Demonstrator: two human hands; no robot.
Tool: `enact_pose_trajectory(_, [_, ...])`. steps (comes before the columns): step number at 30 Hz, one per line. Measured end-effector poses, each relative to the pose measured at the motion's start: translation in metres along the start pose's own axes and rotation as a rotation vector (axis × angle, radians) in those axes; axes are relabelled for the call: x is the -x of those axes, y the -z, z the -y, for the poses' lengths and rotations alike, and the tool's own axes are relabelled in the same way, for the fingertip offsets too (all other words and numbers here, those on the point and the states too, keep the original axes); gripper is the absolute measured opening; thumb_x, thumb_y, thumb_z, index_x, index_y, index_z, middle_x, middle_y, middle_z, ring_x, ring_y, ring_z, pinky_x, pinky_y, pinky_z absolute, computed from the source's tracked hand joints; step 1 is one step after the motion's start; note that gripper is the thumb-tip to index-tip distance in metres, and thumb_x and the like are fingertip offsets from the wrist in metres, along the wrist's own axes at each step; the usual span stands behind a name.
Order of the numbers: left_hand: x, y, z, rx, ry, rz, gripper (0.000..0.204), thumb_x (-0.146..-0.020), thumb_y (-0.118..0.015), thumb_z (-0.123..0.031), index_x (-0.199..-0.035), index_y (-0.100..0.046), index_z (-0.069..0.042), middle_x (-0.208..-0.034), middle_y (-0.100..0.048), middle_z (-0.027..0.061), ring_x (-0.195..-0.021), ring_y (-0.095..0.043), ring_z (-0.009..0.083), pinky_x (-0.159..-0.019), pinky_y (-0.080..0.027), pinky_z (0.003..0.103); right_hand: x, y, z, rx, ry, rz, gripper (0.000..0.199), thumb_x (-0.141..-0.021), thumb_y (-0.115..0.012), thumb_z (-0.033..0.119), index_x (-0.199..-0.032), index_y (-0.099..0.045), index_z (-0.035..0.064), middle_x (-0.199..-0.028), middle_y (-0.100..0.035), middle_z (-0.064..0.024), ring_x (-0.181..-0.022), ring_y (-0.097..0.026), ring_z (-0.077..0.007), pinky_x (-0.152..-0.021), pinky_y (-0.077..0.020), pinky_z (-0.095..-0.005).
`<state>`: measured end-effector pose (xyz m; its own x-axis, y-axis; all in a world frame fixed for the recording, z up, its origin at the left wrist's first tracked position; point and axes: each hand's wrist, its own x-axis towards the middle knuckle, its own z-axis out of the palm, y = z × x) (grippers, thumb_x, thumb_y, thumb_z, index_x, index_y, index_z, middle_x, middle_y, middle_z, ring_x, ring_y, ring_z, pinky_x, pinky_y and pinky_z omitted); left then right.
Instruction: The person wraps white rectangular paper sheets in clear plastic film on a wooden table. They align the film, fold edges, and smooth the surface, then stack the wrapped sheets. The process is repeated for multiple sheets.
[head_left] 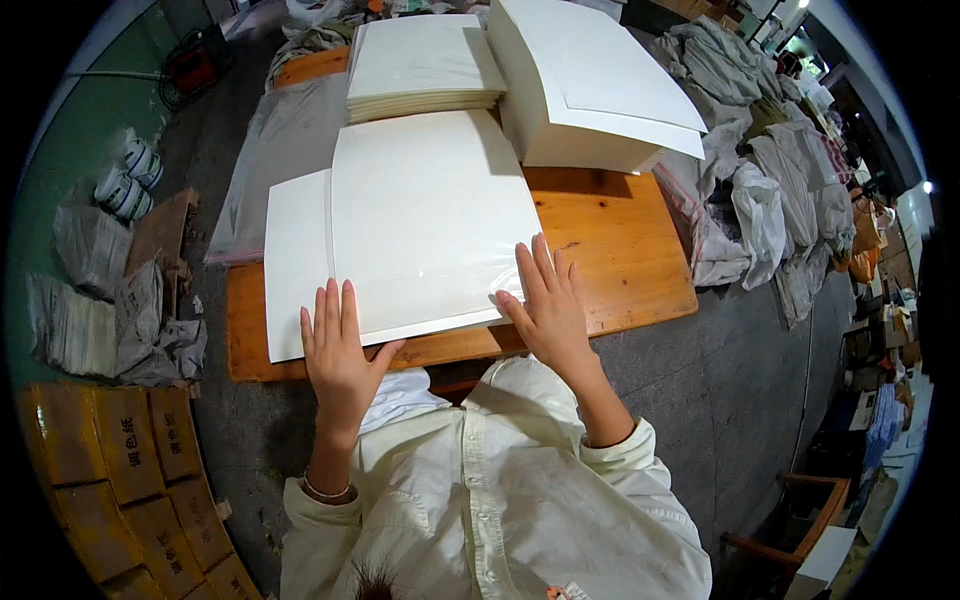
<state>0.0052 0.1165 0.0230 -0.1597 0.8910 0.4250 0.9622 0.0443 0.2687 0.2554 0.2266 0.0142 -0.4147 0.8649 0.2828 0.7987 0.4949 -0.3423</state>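
Observation:
A white pad or packet of paper [430,210] lies on the wooden table in front of me. Shiny creases near its lower right corner look like clear plastic film. My right hand [552,310] rests flat on that corner, fingers stretched out and apart. Under the packet's left side, a white sheet or board [297,250] sticks out. On its near edge lies my left hand [338,350], fingers extended and thumb spread to the right. Neither hand grips anything. Beyond the packet sits a stack of similar packets [425,60], with a taller stack of white sheets [600,90] to its right.
The wooden table [620,250] ends close to my body. Clear plastic bags [285,150] lie on its left side. Brown cartons [140,480] stand on the floor at lower left, wrapped bundles [75,320] behind them. Grey sacking [790,170] is heaped at the right.

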Motion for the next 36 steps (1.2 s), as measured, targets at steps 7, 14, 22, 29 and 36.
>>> enact_pose_trajectory(7, [0.046,0.018,-0.007,0.012,0.032,0.146,0.073,-0.071,-0.081,-0.022,-0.135,-0.049,-0.005,-0.136,-0.049,0.0152,-0.13,-0.041,0.0334,-0.114,-0.016,0.051,0.038,0.037,-0.006,-0.097,-0.025,0.064,0.068,-0.092,-0.057,0.043,-0.142,-0.037,0.0018,-0.149,-0.03,-0.024,-0.137,-0.027,-0.0443,-0.109,-0.0257,-0.0521])
enact_pose_trajectory(14, [0.093,0.022,-0.017,1.06,0.54,0.121,0.038,-0.086,-0.069,-0.017,-0.115,-0.054,0.001,-0.106,-0.061,0.0127,-0.099,-0.059,0.0239,-0.088,-0.046,0.04,0.13,0.034,-0.042,-0.996,-0.602,-0.172,0.048,-0.098,-0.049,0.028,-0.138,-0.043,0.0025,-0.116,-0.059,-0.0166,-0.106,-0.058,-0.0249,-0.094,-0.0459,-0.0372])
enact_pose_trajectory(22, [0.064,-0.009,-0.036,1.726,0.813,0.441,0.044,-0.1,-0.045,-0.03,-0.117,-0.046,0.01,-0.094,-0.063,0.023,-0.076,-0.066,0.0303,-0.066,-0.055,0.041,0.097,0.021,0.007,-1.601,-0.672,0.538,0.047,-0.102,-0.039,0.037,-0.129,-0.049,-0.0005,-0.12,-0.061,-0.0148,-0.096,-0.064,-0.0187,-0.088,-0.051,-0.031])
enact_pose_trajectory(29, [0.065,0.04,-0.062,1.43,0.81,0.623,0.043,-0.095,-0.047,-0.025,-0.111,-0.048,0.015,-0.091,-0.063,0.0251,-0.075,-0.066,0.0322,-0.066,-0.055,0.041,0.075,0.038,-0.004,-1.518,-0.809,0.412,0.038,-0.099,-0.049,0.032,-0.117,-0.051,-0.0011,-0.098,-0.067,-0.0135,-0.074,-0.07,-0.0183,-0.066,-0.0566,-0.0263])
enact_pose_trajectory(36, [0.085,0.03,-0.043,0.845,-0.171,0.251,0.037,-0.083,-0.059,-0.019,-0.109,-0.056,0.007,-0.091,-0.067,0.0177,-0.083,-0.066,0.0292,-0.075,-0.053,0.039,0.077,0.085,-0.007,-1.358,-0.67,0.438,0.032,-0.098,-0.054,0.026,-0.113,-0.056,-0.0024,-0.093,-0.068,-0.0108,-0.07,-0.069,-0.0159,-0.062,-0.0549,-0.023])
